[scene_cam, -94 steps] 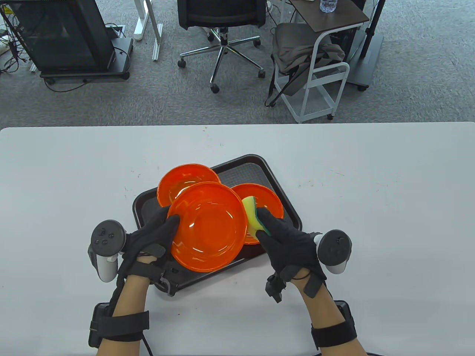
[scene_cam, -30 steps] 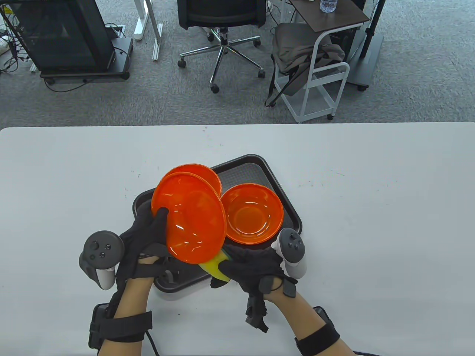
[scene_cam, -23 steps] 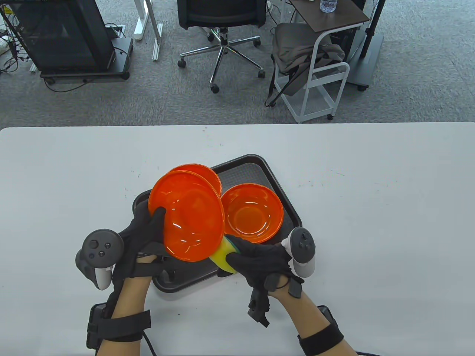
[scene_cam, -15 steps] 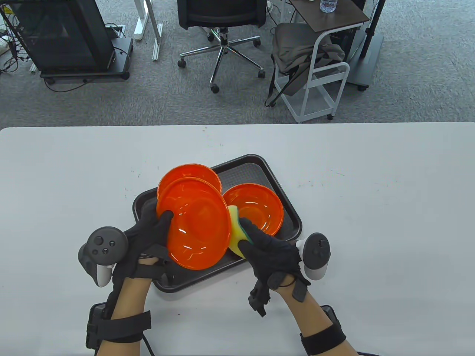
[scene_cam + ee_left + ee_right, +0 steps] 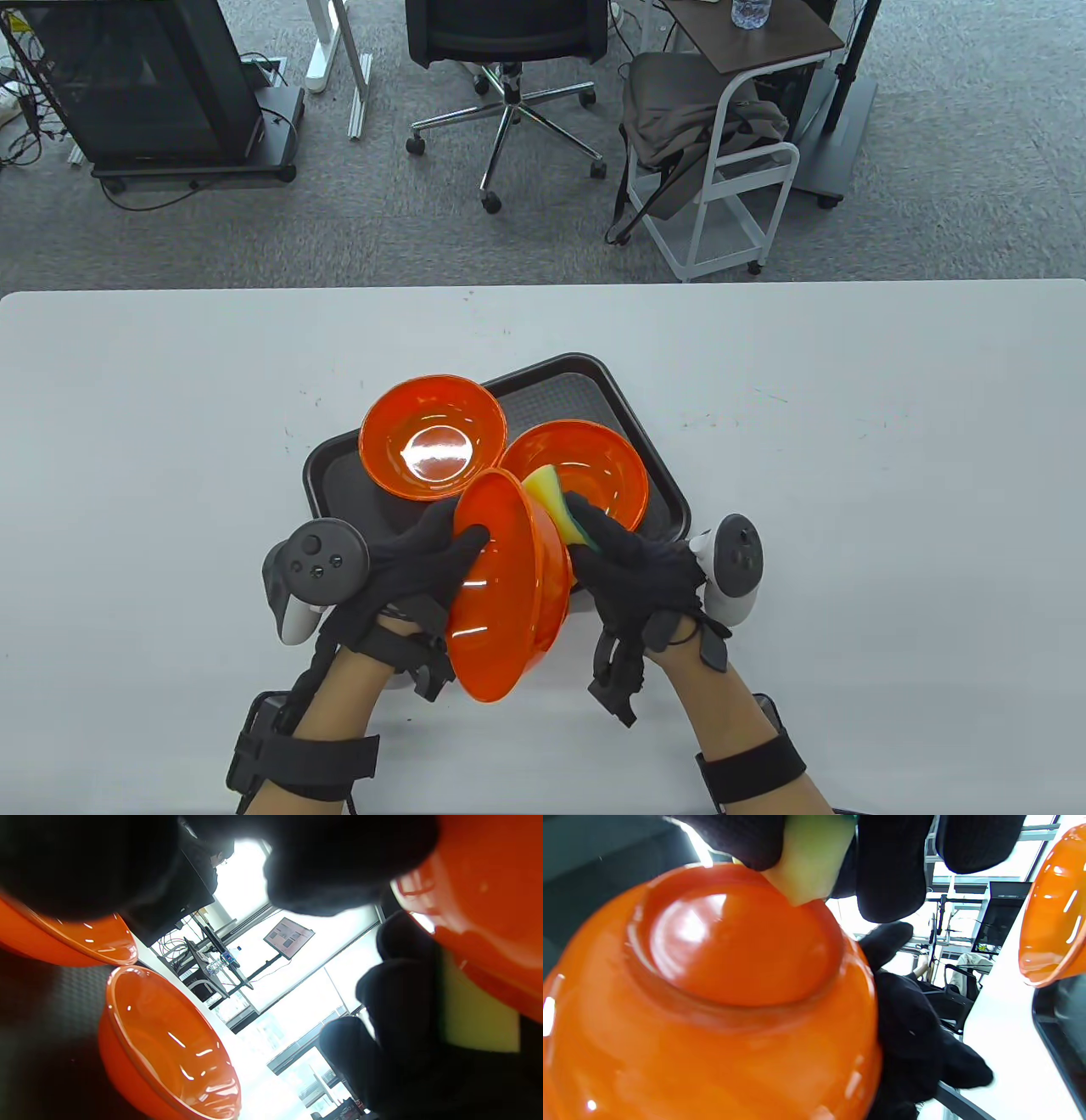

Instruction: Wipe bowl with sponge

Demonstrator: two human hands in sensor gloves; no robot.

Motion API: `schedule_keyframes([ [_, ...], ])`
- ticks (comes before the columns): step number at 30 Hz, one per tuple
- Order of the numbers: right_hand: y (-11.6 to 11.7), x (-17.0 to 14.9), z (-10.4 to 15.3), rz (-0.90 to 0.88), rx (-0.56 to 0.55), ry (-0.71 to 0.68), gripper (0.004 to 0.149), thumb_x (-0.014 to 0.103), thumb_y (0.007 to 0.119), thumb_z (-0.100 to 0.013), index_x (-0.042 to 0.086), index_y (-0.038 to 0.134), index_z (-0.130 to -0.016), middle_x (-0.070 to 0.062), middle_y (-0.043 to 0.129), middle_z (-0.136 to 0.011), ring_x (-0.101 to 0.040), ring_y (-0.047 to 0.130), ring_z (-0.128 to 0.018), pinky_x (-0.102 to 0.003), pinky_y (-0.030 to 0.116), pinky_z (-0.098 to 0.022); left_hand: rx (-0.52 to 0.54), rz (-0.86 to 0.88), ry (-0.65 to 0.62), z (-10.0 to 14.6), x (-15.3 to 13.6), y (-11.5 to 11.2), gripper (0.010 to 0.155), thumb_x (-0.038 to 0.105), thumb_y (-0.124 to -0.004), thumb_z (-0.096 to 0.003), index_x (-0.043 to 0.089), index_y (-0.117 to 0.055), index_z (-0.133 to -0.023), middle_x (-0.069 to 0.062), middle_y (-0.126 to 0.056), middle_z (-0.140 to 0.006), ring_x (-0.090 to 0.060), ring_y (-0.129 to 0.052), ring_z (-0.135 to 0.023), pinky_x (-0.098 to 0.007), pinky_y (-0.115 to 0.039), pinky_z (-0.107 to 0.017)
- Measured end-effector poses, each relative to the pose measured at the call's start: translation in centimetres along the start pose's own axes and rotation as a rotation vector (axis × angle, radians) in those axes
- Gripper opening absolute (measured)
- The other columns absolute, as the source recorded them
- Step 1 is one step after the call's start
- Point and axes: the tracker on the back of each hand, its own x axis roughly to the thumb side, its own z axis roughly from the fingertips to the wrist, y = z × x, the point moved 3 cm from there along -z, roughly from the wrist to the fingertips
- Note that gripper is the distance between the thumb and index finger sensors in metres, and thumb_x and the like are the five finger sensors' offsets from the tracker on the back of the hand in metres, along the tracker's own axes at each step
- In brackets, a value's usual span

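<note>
My left hand (image 5: 424,560) grips an orange bowl (image 5: 505,586) by its rim and holds it tilted on edge above the near side of the tray, its opening toward the left. My right hand (image 5: 628,564) grips a yellow-green sponge (image 5: 556,501) and presses it against the bowl's outer underside. In the right wrist view the sponge (image 5: 808,857) touches the bowl's base (image 5: 729,950). In the left wrist view the held bowl (image 5: 488,899) is at the top right, with the sponge (image 5: 475,1014) under it.
A dark tray (image 5: 585,382) lies on the white table (image 5: 848,424). Two more orange bowls stand on it, one at the back left (image 5: 428,433) and one at the right (image 5: 594,463). Chairs and a cart stand beyond the far table edge.
The held bowl has moved toward me and turned more on edge, uncovering the back left bowl. My right hand has brought the sponge from below the bowl up to its outer right side.
</note>
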Motion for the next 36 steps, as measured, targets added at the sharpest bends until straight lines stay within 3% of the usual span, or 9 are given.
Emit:
schedule_keyframes([
  [9,1.0,-0.9,-0.1,-0.011,0.032,0.052,0.052,0.029,0.071,-0.057,0.008,0.05,-0.1,-0.026,0.077,-0.095,-0.041,0.093,-0.071,-0.067,0.069,-0.054,0.057,0.023,-0.026,0.1,0.0,0.1,0.064,0.058,-0.075,-0.0509,0.01,-0.075,-0.093,0.005,-0.099,-0.031,-0.002,-0.092,0.006,-0.03,-0.093,-0.009],
  [19,4.1,-2.4,-0.1,-0.121,0.162,0.143,0.055,0.029,0.071,-0.057,-0.005,0.048,-0.094,-0.03,0.079,-0.087,-0.04,0.097,-0.064,-0.065,0.071,-0.053,0.257,0.047,0.005,0.9,-0.8,3.2,0.06,0.058,-0.076,-0.0508,0.011,-0.079,-0.088,0.006,-0.099,-0.031,-0.002,-0.092,0.006,-0.03,-0.093,-0.009],
  [22,4.6,-2.4,-0.2,-0.088,0.176,0.152,0.056,0.029,0.071,-0.057,-0.007,0.049,-0.093,-0.031,0.08,-0.085,-0.04,0.098,-0.062,-0.064,0.072,-0.052,0.34,-0.046,0.015,1.3,-0.9,4.9,0.059,0.058,-0.077,-0.0504,0.011,-0.08,-0.087,0.006,-0.099,-0.03,-0.002,-0.092,0.006,-0.03,-0.093,-0.009],
  [28,4.1,-1.9,-0.1,-0.037,0.111,0.147,0.056,0.03,0.072,-0.057,-0.008,0.05,-0.091,-0.032,0.081,-0.083,-0.04,0.099,-0.06,-0.063,0.074,-0.051,0.438,-0.17,0.081,2.2,-1.7,7.0,0.058,0.057,-0.078,-0.0499,0.011,-0.081,-0.086,0.006,-0.099,-0.029,-0.003,-0.092,0.007,-0.03,-0.093,-0.009],
  [36,2.6,-0.7,-0.2,0.024,0.053,0.089,0.055,0.029,0.072,-0.057,-0.006,0.05,-0.093,-0.034,0.08,-0.084,-0.041,0.098,-0.062,-0.063,0.073,-0.051,0.435,-0.156,0.144,2.3,-2.9,7.6,0.056,0.056,-0.08,-0.0496,0.011,-0.083,-0.082,0.006,-0.099,-0.028,-0.003,-0.091,0.008,-0.031,-0.093,-0.008],
])
